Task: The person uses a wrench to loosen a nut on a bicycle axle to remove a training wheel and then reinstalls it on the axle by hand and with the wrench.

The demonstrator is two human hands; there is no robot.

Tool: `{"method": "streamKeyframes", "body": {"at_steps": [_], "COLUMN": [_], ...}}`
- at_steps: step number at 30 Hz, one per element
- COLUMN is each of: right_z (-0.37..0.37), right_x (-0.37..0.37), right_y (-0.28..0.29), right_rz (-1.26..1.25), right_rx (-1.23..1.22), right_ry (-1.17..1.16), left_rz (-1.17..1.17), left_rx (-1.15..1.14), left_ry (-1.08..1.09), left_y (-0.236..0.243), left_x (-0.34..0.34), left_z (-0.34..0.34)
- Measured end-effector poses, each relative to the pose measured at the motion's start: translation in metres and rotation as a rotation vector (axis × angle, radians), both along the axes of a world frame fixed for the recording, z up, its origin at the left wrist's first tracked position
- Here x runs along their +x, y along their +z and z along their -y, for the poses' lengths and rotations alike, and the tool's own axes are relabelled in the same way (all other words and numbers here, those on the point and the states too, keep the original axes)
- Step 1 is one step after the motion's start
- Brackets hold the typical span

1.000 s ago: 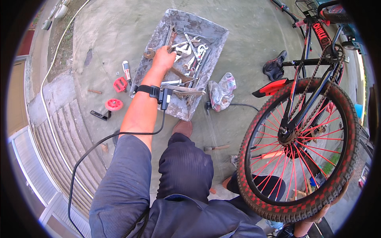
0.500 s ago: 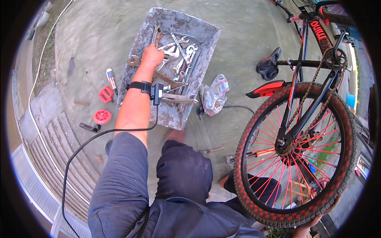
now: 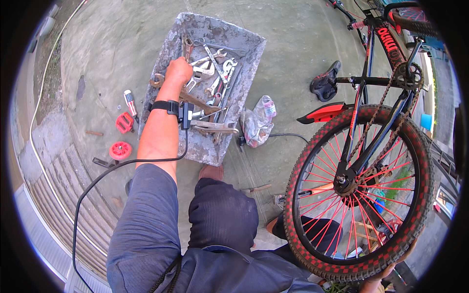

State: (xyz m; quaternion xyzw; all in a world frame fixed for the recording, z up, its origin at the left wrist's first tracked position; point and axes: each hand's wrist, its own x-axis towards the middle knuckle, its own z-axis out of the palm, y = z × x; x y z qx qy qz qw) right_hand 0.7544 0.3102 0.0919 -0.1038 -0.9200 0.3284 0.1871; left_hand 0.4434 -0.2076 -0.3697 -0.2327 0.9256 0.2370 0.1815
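Observation:
My left hand [image 3: 179,71] is closed in the far left part of a worn grey tray [image 3: 202,155] full of tools. Its fingers point down, so what they hold, if anything, is hidden. Just beyond it stands a rusty wrench [image 3: 188,49]. Right of the hand lie several combination wrenches and an adjustable wrench [image 3: 201,72]; a large rusty wrench [image 3: 200,101] passes by my wrist. At the lower right my right hand [image 3: 383,274] grips the checkered red-and-black tire of a bicycle wheel [image 3: 312,256], its fingers partly hidden by the tire.
The bicycle lies with its saddle [image 3: 325,83] near the ground. Left of the tray are a screwdriver [image 3: 129,101], a red pedal [image 3: 124,122] and a small red wheel [image 3: 120,151]. A plastic bag [image 3: 258,122] sits right of it. A black cable [image 3: 79,210] runs from my left wrist.
My left hand has shifted slightly left and nearer within the tray, still closed. The whole view has moved a little; my right hand stays at the tire.

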Motion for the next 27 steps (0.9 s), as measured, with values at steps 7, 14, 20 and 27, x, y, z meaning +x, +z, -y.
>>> {"method": "streamKeyframes", "body": {"at_steps": [7,14,20,27], "right_z": [-0.002,-0.004,-0.005,-0.006], "right_x": [0.002,0.012,0.015,0.012], "right_y": [-0.001,0.003,0.004,0.003], "right_rz": [0.005,0.007,0.005,0.002], "right_rx": [-0.003,-0.003,-0.003,-0.007], "right_ry": [-0.008,-0.014,-0.026,-0.016], "left_rz": [-0.051,-0.053,-0.112,-0.125], "left_rx": [-0.083,-0.052,0.139,0.210], "left_ry": [-0.034,-0.101,-0.023,0.085], "left_y": [-0.001,-0.006,-0.005,-0.003], "left_x": [0.007,0.012,0.011,0.010], "left_z": [-0.003,0.000,-0.003,-0.006]}}
